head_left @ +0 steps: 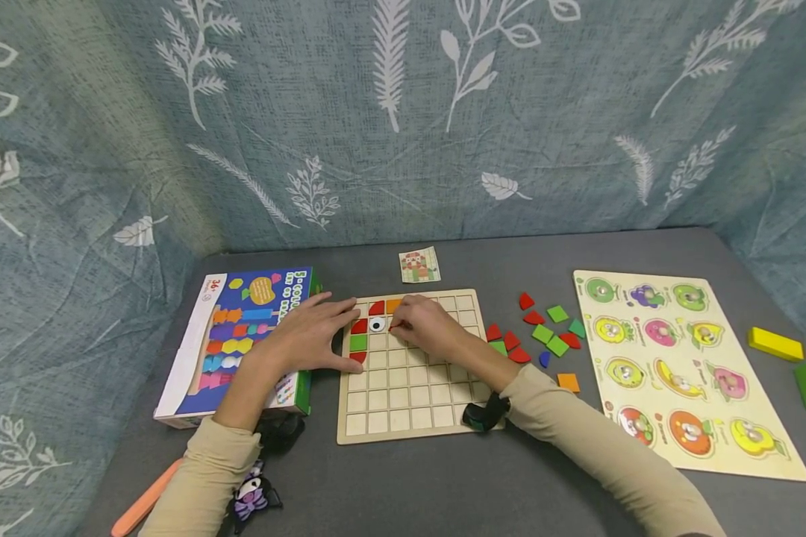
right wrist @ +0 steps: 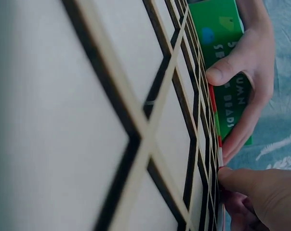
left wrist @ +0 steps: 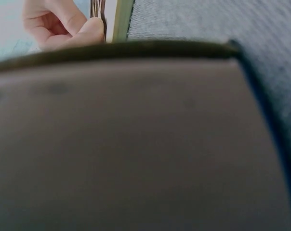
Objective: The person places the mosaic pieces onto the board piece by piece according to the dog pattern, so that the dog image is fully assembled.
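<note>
A wooden grid board [head_left: 376,403] lies on the dark table. My left hand [head_left: 307,335] rests spread at its left edge, thumb and fingertips beside the red and green pieces. My right hand [head_left: 430,328] pinches a small red piece [head_left: 393,326] over the upper rows, mostly hidden by the fingers. Left of it sits a white eye tile [head_left: 376,324], with a red quarter piece [head_left: 377,307] and an orange piece [head_left: 392,306] above. A green square [head_left: 358,342] fills a cell at the left side. The right wrist view shows both hands at the board's far edge.
Loose red and green pieces [head_left: 542,333] lie right of the board, with an orange square [head_left: 568,382]. A fruit puzzle board [head_left: 587,313] is farther right. A bead-set box [head_left: 188,358] stands left. A pattern card [head_left: 419,265] lies behind the board.
</note>
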### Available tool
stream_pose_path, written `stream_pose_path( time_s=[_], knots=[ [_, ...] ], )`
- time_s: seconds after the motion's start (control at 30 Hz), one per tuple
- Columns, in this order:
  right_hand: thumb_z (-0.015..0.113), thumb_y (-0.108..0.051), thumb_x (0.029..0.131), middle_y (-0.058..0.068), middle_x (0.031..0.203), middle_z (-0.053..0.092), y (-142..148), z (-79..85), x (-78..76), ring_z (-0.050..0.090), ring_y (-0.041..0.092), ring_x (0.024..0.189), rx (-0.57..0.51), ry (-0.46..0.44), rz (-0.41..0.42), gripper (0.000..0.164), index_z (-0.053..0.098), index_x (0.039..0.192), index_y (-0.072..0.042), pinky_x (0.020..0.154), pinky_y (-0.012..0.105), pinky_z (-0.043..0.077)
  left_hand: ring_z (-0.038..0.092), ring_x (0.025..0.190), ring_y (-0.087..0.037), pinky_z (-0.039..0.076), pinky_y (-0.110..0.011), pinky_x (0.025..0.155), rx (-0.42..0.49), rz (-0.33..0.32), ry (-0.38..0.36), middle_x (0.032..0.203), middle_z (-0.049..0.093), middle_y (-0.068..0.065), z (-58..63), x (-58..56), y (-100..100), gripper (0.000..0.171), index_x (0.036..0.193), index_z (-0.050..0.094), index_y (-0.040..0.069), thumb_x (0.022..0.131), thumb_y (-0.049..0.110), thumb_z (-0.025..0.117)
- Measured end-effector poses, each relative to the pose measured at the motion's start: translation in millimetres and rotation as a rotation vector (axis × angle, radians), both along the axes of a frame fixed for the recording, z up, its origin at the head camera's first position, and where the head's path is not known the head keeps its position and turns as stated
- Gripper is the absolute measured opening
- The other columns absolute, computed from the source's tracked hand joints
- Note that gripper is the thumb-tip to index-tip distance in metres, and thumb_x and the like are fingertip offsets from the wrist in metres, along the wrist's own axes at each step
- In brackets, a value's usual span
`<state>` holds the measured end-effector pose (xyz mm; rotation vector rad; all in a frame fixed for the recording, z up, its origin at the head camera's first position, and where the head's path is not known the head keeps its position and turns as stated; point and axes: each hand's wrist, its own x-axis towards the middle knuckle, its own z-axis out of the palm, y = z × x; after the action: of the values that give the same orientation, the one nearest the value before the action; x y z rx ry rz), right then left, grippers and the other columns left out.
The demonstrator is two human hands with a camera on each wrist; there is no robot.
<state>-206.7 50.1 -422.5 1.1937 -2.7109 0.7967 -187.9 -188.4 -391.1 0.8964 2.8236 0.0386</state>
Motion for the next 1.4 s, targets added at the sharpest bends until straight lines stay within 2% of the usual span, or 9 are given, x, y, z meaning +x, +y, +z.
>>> stream_pose_path(
  time_s=[0.2, 0.4, 0.53, 0.67, 0.8, 0.93, 1.17, 1.4],
  knots=[
    [0.07, -0.012, 0.089, 0.005, 0.09, 0.067, -0.8, 1.9, 1.8, 0.06, 0.017, 0.081, 0.029, -0.045, -0.038, 0.007, 0.076, 0.089, -0.009, 0.069, 0.024, 0.05, 0.039, 0.142, -0.031, 0.019, -0.049, 0.123, 0.002, 0.003, 0.0, 0.155, 0.04, -0.011, 0.7, -0.4, 0.7, 0.099, 0.146, 0.045, 0.009, 0.074, 0.075, 0.062],
    [0.07, -0.015, 0.089, 0.005, 0.092, 0.066, 8.7, 4.6, 9.3, 0.055, 0.016, 0.08, 0.06, 0.051, 0.031, 0.014, 0.077, 0.1, -0.009, 0.07, 0.024, 0.048, 0.04, 0.142, -0.032, 0.019, -0.05, 0.123, 0.004, 0.003, 0.002, 0.155, 0.04, -0.012, 0.6, -0.1, 0.2, 0.099, 0.145, 0.046, 0.009, 0.074, 0.075, 0.063],
    [0.071, -0.017, 0.089, 0.006, 0.097, 0.066, 36.2, 10.7, 19.0, 0.054, 0.015, 0.083, 0.043, 0.081, 0.034, 0.023, 0.074, 0.11, -0.008, 0.071, 0.025, 0.048, 0.039, 0.142, -0.031, 0.019, -0.05, 0.123, 0.005, -0.001, 0.001, 0.155, 0.039, -0.012, -0.1, -0.7, 1.3, 0.098, 0.145, 0.045, 0.009, 0.074, 0.075, 0.062],
    [0.071, -0.015, 0.088, 0.01, 0.103, 0.065, 87.4, 14.4, 24.1, 0.056, 0.02, 0.088, 0.022, 0.053, -0.049, 0.029, 0.071, 0.115, -0.006, 0.071, 0.031, 0.05, 0.04, 0.141, -0.033, 0.019, -0.05, 0.123, 0.012, -0.007, 0.009, 0.155, 0.039, -0.012, 0.6, -1.4, 2.1, 0.098, 0.145, 0.046, 0.008, 0.074, 0.074, 0.063],
    [0.071, -0.012, 0.088, 0.013, 0.108, 0.064, 143.6, 9.9, 24.1, 0.06, 0.025, 0.091, 0.011, 0.023, -0.19, 0.028, 0.07, 0.115, -0.004, 0.072, 0.037, 0.052, 0.04, 0.141, -0.033, 0.019, -0.05, 0.123, 0.012, -0.01, 0.005, 0.154, 0.039, -0.013, 0.9, -0.9, 1.7, 0.098, 0.145, 0.045, 0.008, 0.074, 0.074, 0.063],
    [0.071, -0.008, 0.087, 0.014, 0.105, 0.064, 180.3, 2.2, 22.7, 0.061, 0.023, 0.083, 0.005, 0.015, -0.275, 0.023, 0.072, 0.109, -0.004, 0.064, 0.031, 0.051, 0.038, 0.143, -0.032, 0.019, -0.05, 0.123, 0.012, -0.005, 0.0, 0.154, 0.04, -0.013, 0.6, -0.1, 0.9, 0.098, 0.145, 0.045, 0.009, 0.074, 0.074, 0.063],
    [0.072, -0.004, 0.085, 0.012, 0.098, 0.065, 194.8, -6.4, 22.2, 0.061, 0.02, 0.077, -0.03, 0.012, -0.308, 0.016, 0.075, 0.1, -0.005, 0.058, 0.023, 0.047, 0.039, 0.142, -0.03, 0.019, -0.049, 0.123, 0.017, -0.017, 0.009, 0.154, 0.04, -0.013, -1.2, -0.7, -0.7, 0.098, 0.145, 0.046, 0.008, 0.074, 0.075, 0.062],
    [0.072, -0.009, 0.085, 0.012, 0.091, 0.063, 187.0, -1.8, 17.7, 0.057, 0.017, 0.07, 0.075, -0.014, -0.35, 0.006, 0.074, 0.085, -0.003, 0.059, 0.028, 0.047, 0.039, 0.143, -0.031, 0.018, -0.05, 0.123, 0.025, -0.009, 0.0, 0.154, 0.039, -0.013, -1.1, -0.8, -0.6, 0.098, 0.145, 0.045, 0.008, 0.074, 0.074, 0.063]
  ],
)
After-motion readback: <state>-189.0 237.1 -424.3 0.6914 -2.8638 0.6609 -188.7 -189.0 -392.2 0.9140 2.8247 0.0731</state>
